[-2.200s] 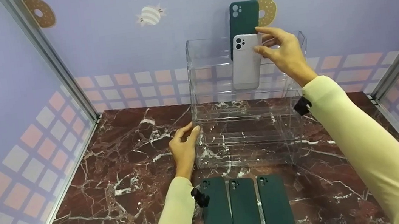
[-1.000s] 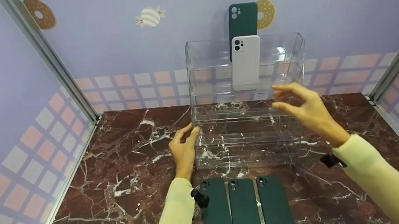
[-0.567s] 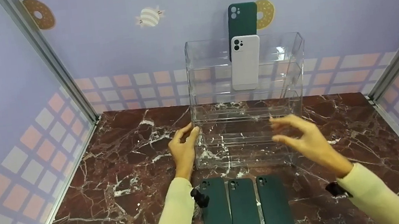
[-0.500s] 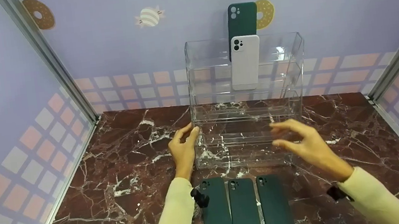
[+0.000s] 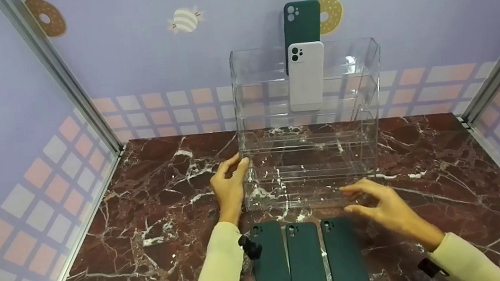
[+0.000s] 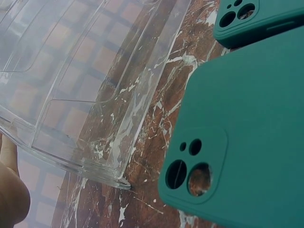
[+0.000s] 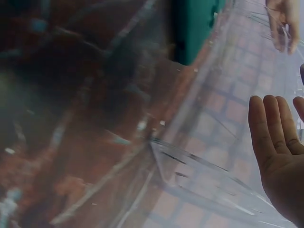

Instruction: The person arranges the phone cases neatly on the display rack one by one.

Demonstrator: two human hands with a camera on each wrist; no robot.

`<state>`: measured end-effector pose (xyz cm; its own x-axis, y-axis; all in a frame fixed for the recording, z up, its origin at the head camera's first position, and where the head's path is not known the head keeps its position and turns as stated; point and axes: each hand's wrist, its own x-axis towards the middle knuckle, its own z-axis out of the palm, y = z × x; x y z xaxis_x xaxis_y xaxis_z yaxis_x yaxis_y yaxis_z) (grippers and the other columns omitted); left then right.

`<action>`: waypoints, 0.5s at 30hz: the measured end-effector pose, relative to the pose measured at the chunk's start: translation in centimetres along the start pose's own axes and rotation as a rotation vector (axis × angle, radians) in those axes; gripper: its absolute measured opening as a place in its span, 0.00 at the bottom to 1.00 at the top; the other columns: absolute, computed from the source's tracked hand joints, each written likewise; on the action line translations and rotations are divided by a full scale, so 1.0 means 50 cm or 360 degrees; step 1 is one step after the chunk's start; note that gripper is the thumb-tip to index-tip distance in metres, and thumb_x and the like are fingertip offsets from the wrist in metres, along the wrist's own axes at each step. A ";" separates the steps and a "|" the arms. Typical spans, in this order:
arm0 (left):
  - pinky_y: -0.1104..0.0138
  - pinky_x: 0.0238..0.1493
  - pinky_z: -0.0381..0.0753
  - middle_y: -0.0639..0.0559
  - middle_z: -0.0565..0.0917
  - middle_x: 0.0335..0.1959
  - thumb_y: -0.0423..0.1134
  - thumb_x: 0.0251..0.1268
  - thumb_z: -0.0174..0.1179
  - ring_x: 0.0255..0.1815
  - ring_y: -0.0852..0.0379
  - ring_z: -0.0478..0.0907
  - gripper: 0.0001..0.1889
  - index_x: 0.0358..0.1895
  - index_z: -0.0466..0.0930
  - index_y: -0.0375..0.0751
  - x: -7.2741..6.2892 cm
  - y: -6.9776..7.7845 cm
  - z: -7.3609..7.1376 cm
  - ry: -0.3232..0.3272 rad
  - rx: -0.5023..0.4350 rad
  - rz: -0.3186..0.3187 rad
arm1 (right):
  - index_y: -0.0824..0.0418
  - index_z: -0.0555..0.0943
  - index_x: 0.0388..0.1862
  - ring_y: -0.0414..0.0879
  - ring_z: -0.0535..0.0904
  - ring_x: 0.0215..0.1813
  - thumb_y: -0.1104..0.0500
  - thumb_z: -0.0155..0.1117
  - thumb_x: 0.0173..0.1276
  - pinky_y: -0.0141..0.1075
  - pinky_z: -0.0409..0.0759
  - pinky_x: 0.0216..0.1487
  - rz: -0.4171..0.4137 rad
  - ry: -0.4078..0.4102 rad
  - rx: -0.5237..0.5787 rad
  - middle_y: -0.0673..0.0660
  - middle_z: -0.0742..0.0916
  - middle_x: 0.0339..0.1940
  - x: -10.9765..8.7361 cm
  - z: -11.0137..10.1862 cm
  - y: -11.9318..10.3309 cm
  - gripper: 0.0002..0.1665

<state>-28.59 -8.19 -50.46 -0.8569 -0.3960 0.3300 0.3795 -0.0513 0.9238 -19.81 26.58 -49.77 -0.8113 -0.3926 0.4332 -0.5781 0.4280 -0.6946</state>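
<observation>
a marble tabletop (image 5: 161,194) is carrying a clear rack (image 5: 309,140); three green phone cases (image 5: 306,260) are lying in front of the rack.

Three green phone cases (image 5: 306,257) are lying before a clear rack (image 5: 308,145) where a white case (image 5: 307,78) and another green case (image 5: 303,24) are standing

Pale yellow sleeves (image 5: 218,273) bear small black cameras (image 5: 251,248) at the wrists.

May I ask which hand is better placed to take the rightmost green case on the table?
Probably the right hand: it holds nothing and hovers close to that green case, while the left hand is farther off, beside the clear rack.
</observation>
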 end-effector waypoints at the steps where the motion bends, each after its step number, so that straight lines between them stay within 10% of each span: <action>1: 0.71 0.41 0.83 0.46 0.89 0.40 0.30 0.66 0.75 0.39 0.60 0.86 0.13 0.52 0.91 0.31 0.000 0.001 0.000 0.0001 0.0000 0.0001 | 0.59 0.87 0.62 0.49 0.87 0.47 0.66 0.81 0.63 0.35 0.87 0.43 -0.0009 -0.0004 -0.0016 0.54 0.88 0.51 -0.005 0.003 0.004 0.27; 15: 0.74 0.38 0.80 0.43 0.88 0.40 0.27 0.65 0.72 0.36 0.63 0.84 0.14 0.52 0.88 0.23 0.001 -0.001 0.002 0.0035 0.0015 -0.0007 | 0.65 0.85 0.63 0.53 0.87 0.44 0.60 0.80 0.66 0.43 0.87 0.42 0.0079 -0.0205 -0.0093 0.58 0.87 0.48 -0.042 0.028 0.047 0.27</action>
<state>-28.70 -8.10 -50.47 -0.8506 -0.4160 0.3217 0.3723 -0.0445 0.9270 -19.31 27.28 -53.10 -0.8233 -0.4693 0.3193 -0.5447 0.4947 -0.6772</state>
